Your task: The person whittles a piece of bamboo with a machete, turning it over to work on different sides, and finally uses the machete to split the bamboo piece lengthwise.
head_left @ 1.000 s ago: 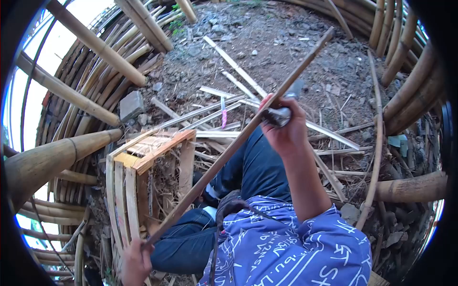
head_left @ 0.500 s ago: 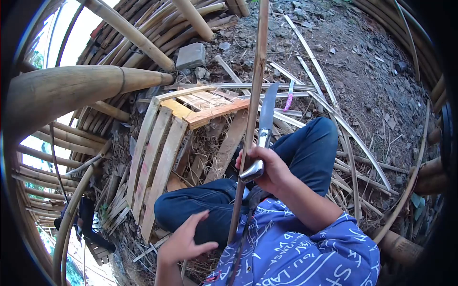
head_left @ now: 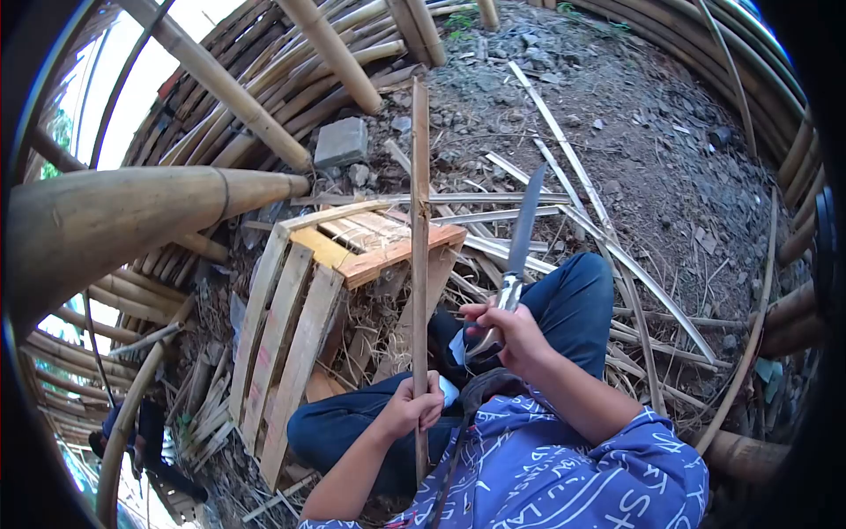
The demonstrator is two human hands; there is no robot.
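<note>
My left hand (head_left: pixel 414 407) is closed round the lower part of a long bamboo strip (head_left: pixel 420 176), which stands nearly upright in front of me. In my right hand (head_left: pixel 511 333) is a knife (head_left: pixel 524 229) with a shiny metal handle, its blade pointing up and away. The knife is apart from the strip, to its right. Just beyond my crossed legs stands a slatted wooden crate (head_left: pixel 291 344) with an orange-brown top board (head_left: pixel 401 256); the strip passes in front of that board.
Thick bamboo poles (head_left: pixel 132 207) frame the left side. A grey block (head_left: pixel 341 143) lies on the ground ahead. Long pale split strips (head_left: pixel 652 273) and shavings are scattered to the right. Another person (head_left: pixel 145 441) is at the far left.
My left hand, open before, has closed on the strip's lower part. My right hand has let go of the strip and moved slightly right with the knife. The strip stands straighter, further left.
</note>
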